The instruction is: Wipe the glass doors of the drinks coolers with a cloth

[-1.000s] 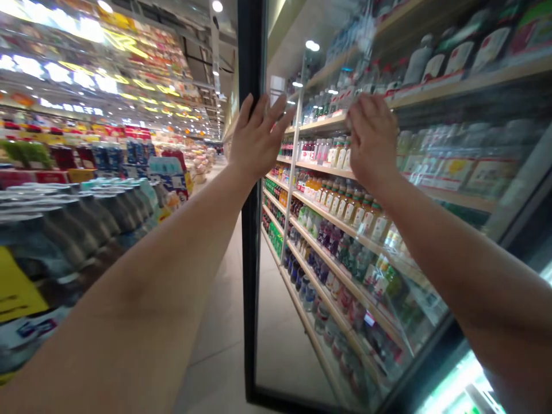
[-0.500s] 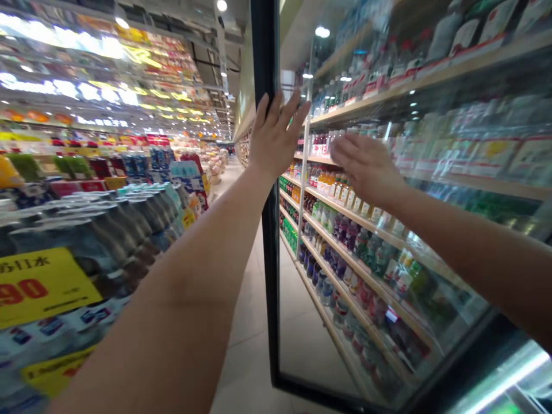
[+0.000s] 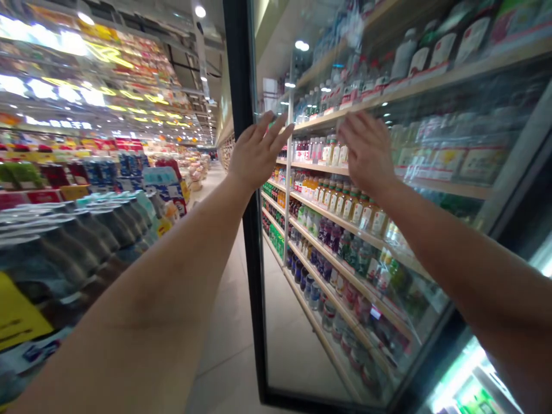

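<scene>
A black-framed glass cooler door [image 3: 245, 230] stands swung out into the aisle in front of me. My left hand [image 3: 255, 152] lies flat against the door's outer edge with its fingers stretched and spread, holding nothing. My right hand [image 3: 366, 150] presses flat on the glass pane further right, fingers together and extended, also holding nothing. Through and in the glass I see shelves of drink bottles [image 3: 340, 201].
On the left stands a stack of shrink-wrapped bottle packs [image 3: 86, 230] with a yellow price sign [image 3: 19, 313]. A tiled aisle floor [image 3: 224, 322] runs ahead between it and the door. A lit cooler interior [image 3: 470, 385] shows at the bottom right.
Both hands stayed on the door while the view shifted. My right hand dropped lower half a second ago and is now back up, flat on the glass; my left hand slid slightly down the edge.
</scene>
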Demonstrator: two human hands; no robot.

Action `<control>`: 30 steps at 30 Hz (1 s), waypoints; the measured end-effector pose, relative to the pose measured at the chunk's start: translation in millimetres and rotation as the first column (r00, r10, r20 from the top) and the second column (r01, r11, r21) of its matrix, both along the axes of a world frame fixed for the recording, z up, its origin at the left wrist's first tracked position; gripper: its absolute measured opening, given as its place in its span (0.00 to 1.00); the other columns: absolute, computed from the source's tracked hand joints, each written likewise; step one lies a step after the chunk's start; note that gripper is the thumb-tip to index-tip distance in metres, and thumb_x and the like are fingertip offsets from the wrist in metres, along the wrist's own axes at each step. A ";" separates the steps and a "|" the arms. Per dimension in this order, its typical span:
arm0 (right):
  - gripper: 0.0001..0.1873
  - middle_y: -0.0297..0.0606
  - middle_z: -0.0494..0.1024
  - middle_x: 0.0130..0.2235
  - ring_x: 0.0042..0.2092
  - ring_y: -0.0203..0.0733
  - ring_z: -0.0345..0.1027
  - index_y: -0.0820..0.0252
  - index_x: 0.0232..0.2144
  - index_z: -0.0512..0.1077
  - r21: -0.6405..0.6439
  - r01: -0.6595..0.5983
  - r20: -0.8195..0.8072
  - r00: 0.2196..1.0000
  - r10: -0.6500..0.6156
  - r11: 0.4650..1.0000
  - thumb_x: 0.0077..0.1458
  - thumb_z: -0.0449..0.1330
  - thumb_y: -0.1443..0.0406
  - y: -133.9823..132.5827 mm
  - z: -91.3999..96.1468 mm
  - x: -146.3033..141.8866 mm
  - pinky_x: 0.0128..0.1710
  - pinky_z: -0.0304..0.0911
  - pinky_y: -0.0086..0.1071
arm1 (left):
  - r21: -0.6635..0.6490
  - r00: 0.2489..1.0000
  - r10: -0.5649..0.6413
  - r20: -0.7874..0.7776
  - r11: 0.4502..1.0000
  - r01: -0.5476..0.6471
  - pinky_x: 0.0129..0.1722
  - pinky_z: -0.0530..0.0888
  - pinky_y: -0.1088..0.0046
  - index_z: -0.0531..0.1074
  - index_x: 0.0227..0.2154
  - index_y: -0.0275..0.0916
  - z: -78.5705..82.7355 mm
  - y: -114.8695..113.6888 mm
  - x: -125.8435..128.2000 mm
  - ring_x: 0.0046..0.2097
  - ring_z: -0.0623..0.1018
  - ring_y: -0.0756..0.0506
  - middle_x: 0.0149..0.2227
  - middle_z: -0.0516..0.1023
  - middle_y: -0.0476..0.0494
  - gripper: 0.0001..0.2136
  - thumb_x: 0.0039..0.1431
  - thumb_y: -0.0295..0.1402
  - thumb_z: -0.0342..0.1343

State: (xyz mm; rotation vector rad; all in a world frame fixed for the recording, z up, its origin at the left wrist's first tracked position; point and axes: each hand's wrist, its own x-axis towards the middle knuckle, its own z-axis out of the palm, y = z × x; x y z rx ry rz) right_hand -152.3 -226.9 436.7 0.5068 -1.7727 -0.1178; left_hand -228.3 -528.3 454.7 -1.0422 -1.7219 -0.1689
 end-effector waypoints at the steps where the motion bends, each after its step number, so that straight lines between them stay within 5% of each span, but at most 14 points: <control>1: 0.30 0.40 0.62 0.74 0.76 0.57 0.49 0.54 0.72 0.65 -0.093 -0.005 -0.063 0.998 -0.001 0.996 0.72 0.47 0.67 4.3 1.7 0.6 0.76 0.43 0.63 | -0.006 1.000 0.000 0.003 1.000 0.000 0.75 0.53 0.43 0.60 0.75 0.43 -0.4 -0.3 -1.2 0.79 0.49 0.35 0.77 0.56 0.44 0.29 0.74 0.34 0.40; 3: 0.31 0.41 0.62 0.74 0.76 0.59 0.50 0.53 0.74 0.62 -0.091 -0.043 -0.120 0.992 0.032 0.995 0.72 0.47 0.67 9.1 -1.8 2.0 0.75 0.46 0.64 | -0.005 1.000 0.013 -0.004 1.000 -0.013 0.74 0.55 0.43 0.61 0.74 0.46 -0.6 -0.5 -4.9 0.79 0.50 0.34 0.78 0.56 0.44 0.29 0.73 0.34 0.41; 6: 0.33 0.35 0.68 0.72 0.73 0.52 0.58 0.47 0.74 0.62 0.289 -0.125 0.042 0.992 0.118 0.949 0.69 0.51 0.68 9.1 -16.6 3.9 0.72 0.59 0.57 | 0.014 0.999 0.013 -0.032 1.000 -0.012 0.74 0.57 0.45 0.62 0.74 0.47 -1.0 -0.1 -8.1 0.79 0.52 0.34 0.77 0.58 0.44 0.29 0.72 0.34 0.41; 8: 0.32 0.33 0.71 0.70 0.71 0.50 0.62 0.46 0.72 0.65 0.399 -0.144 0.095 0.989 0.115 0.905 0.69 0.52 0.69 12.2 -17.9 4.7 0.70 0.61 0.55 | 0.035 0.999 -0.005 -0.047 0.999 0.006 0.73 0.59 0.45 0.63 0.73 0.47 -1.7 0.6 -7.3 0.78 0.53 0.34 0.76 0.59 0.43 0.29 0.71 0.34 0.41; 11: 0.28 0.40 0.68 0.71 0.74 0.57 0.56 0.52 0.70 0.68 0.087 -0.072 -0.126 0.989 0.082 0.994 0.70 0.51 0.67 23.9 -0.5 4.0 0.72 0.54 0.62 | 0.061 0.998 -0.036 -0.056 0.997 0.039 0.73 0.60 0.46 0.65 0.72 0.45 -2.4 1.5 -4.9 0.78 0.55 0.33 0.75 0.62 0.42 0.28 0.70 0.34 0.43; 13: 0.29 0.41 0.64 0.73 0.75 0.59 0.50 0.52 0.71 0.65 -0.132 -0.064 -0.231 0.972 0.032 0.989 0.72 0.49 0.66 27.6 11.7 2.2 0.74 0.48 0.65 | 0.062 0.997 -0.032 -0.065 0.997 0.036 0.72 0.60 0.46 0.65 0.72 0.45 -2.6 1.7 -4.0 0.77 0.56 0.33 0.75 0.62 0.42 0.29 0.69 0.33 0.43; 14: 0.29 0.40 0.63 0.74 0.76 0.58 0.49 0.52 0.72 0.64 -0.138 -0.064 -0.224 0.974 0.031 0.988 0.72 0.48 0.65 26.3 15.3 0.9 0.74 0.47 0.64 | 0.061 0.997 -0.025 -0.069 0.998 0.030 0.73 0.60 0.46 0.65 0.72 0.45 -2.6 1.6 -3.8 0.77 0.56 0.34 0.75 0.62 0.43 0.29 0.69 0.33 0.43; 18: 0.29 0.38 0.68 0.71 0.74 0.52 0.55 0.53 0.70 0.66 0.194 -0.088 -0.010 0.996 0.092 0.977 0.70 0.48 0.67 9.3 28.5 -7.1 0.73 0.55 0.58 | 0.054 0.997 0.005 -0.078 0.999 -0.001 0.74 0.60 0.48 0.64 0.72 0.47 -2.8 0.8 -2.5 0.78 0.55 0.35 0.76 0.61 0.45 0.30 0.68 0.32 0.44; 20: 0.27 0.39 0.68 0.71 0.74 0.51 0.55 0.55 0.67 0.69 0.091 -0.077 -0.052 0.995 0.082 0.993 0.71 0.47 0.67 3.2 47.0 -13.3 0.73 0.55 0.57 | 0.043 0.996 0.029 -0.082 0.999 -0.026 0.73 0.60 0.48 0.63 0.73 0.46 -2.9 0.6 -1.3 0.78 0.55 0.35 0.76 0.61 0.45 0.30 0.68 0.31 0.45; 23: 0.26 0.47 0.64 0.73 0.74 0.54 0.51 0.63 0.67 0.68 -0.270 -0.038 -0.184 0.983 -0.013 0.962 0.72 0.47 0.65 -4.9 81.1 -24.3 0.76 0.48 0.57 | 0.026 0.992 0.077 -0.098 0.997 -0.075 0.72 0.62 0.45 0.62 0.74 0.45 -2.7 0.3 -0.9 0.78 0.54 0.35 0.76 0.60 0.44 0.31 0.69 0.30 0.44; 24: 0.27 0.47 0.62 0.74 0.74 0.54 0.50 0.63 0.68 0.67 -0.279 -0.021 -0.183 0.983 -0.031 0.960 0.72 0.47 0.66 -9.8 89.3 -27.6 0.76 0.47 0.58 | 0.021 0.991 0.087 -0.100 0.996 -0.085 0.71 0.63 0.44 0.62 0.74 0.46 -2.5 0.1 -1.6 0.78 0.54 0.35 0.76 0.60 0.44 0.31 0.69 0.29 0.44; 28: 0.29 0.33 0.62 0.74 0.76 0.48 0.50 0.54 0.69 0.66 0.081 0.022 -0.047 0.999 -0.018 0.997 0.68 0.51 0.70 -38.6 101.0 -34.6 0.77 0.48 0.52 | 0.024 0.996 0.064 -0.066 0.998 -0.063 0.74 0.60 0.45 0.62 0.73 0.47 -1.7 -1.2 -7.3 0.79 0.52 0.37 0.77 0.57 0.52 0.30 0.70 0.35 0.44; 30: 0.28 0.31 0.62 0.75 0.76 0.45 0.49 0.53 0.69 0.66 0.075 0.057 -0.034 0.998 -0.055 0.996 0.71 0.50 0.70 -49.8 103.0 -35.2 0.78 0.48 0.49 | 0.027 0.998 0.044 -0.050 0.999 -0.043 0.75 0.58 0.47 0.61 0.73 0.46 -1.9 -1.8 -8.8 0.79 0.51 0.38 0.77 0.57 0.54 0.29 0.71 0.38 0.43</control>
